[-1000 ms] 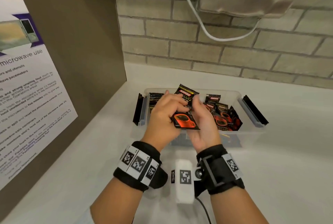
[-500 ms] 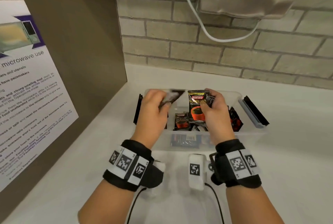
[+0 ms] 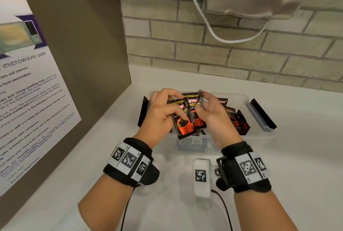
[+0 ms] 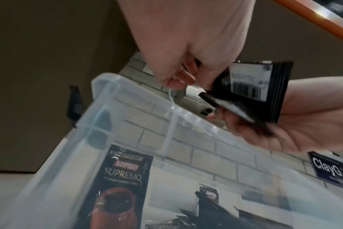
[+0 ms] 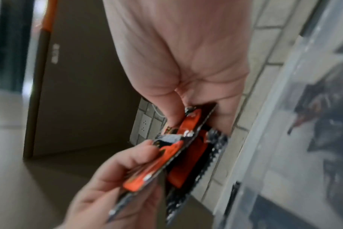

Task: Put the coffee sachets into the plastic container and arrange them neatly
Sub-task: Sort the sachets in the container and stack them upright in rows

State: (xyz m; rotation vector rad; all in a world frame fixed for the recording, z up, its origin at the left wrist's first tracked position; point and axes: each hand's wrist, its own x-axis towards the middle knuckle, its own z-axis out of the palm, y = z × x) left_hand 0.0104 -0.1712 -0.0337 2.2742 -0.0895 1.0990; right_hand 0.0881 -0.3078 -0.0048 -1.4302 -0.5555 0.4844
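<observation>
A clear plastic container (image 3: 259, 135) sits on the white counter with several black-and-red coffee sachets (image 3: 234, 119) lying loose inside. Above it, my left hand (image 3: 163, 111) pinches one sachet (image 3: 182, 121) by its left edge. My right hand (image 3: 209, 111) grips a small stack of sachets (image 3: 195, 110) just behind it, and the two overlap. The left wrist view shows the stack's barcoded back (image 4: 251, 83) between both hands, over the container's rim (image 4: 131, 96). Another sachet (image 4: 119, 186) leans against the near wall inside. The right wrist view is blurred, with sachets (image 5: 178, 151) between the fingers.
A brown side panel with a microwave notice (image 3: 27, 100) stands close on the left. A brick wall (image 3: 204, 54) runs behind, with a metal appliance and white cable (image 3: 213, 32) overhead. Black lid clips (image 3: 262, 113) stick out at both container ends.
Half a second ago my hands were apart over the container, each with its own sachets. They have come together, so the left sachet now overlaps the right hand's stack.
</observation>
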